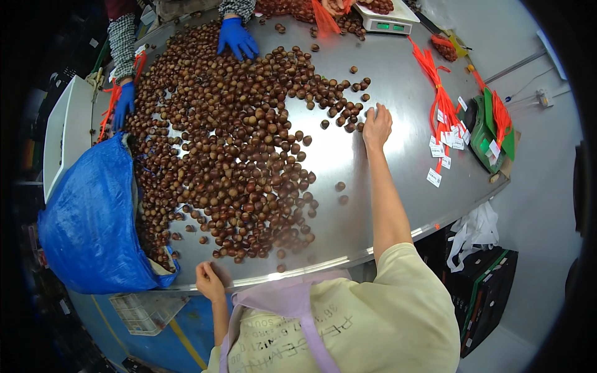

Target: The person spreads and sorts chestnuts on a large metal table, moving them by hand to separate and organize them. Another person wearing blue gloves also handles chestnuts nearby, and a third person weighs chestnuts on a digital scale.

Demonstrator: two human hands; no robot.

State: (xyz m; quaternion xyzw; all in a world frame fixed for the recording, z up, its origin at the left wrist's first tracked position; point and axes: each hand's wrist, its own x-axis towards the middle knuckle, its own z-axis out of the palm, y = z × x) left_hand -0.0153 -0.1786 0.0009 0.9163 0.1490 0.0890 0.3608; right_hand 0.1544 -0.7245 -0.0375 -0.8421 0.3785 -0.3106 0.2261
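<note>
Brown chestnuts (242,143) lie in a broad heap across the metal table (404,168), with loose ones straggling toward the right. My right hand (377,127) rests on the tabletop at the right end of that straggle, fingers bent and slightly apart. Its fingertips are beside a few chestnuts (352,124), and I see nothing gripped in it. At the table's front edge, my left hand (209,283) is curled closed, just short of the heap's near side. Nothing shows between its fingers.
A blue sack (93,211) spills chestnuts at the left, near a white bin (65,137). Across the table, a co-worker's blue-gloved hands (236,40) touch the heap. Another person's hand holds red netting (325,22) beside a scale (388,22). Red net bags (438,93) with tags lie right.
</note>
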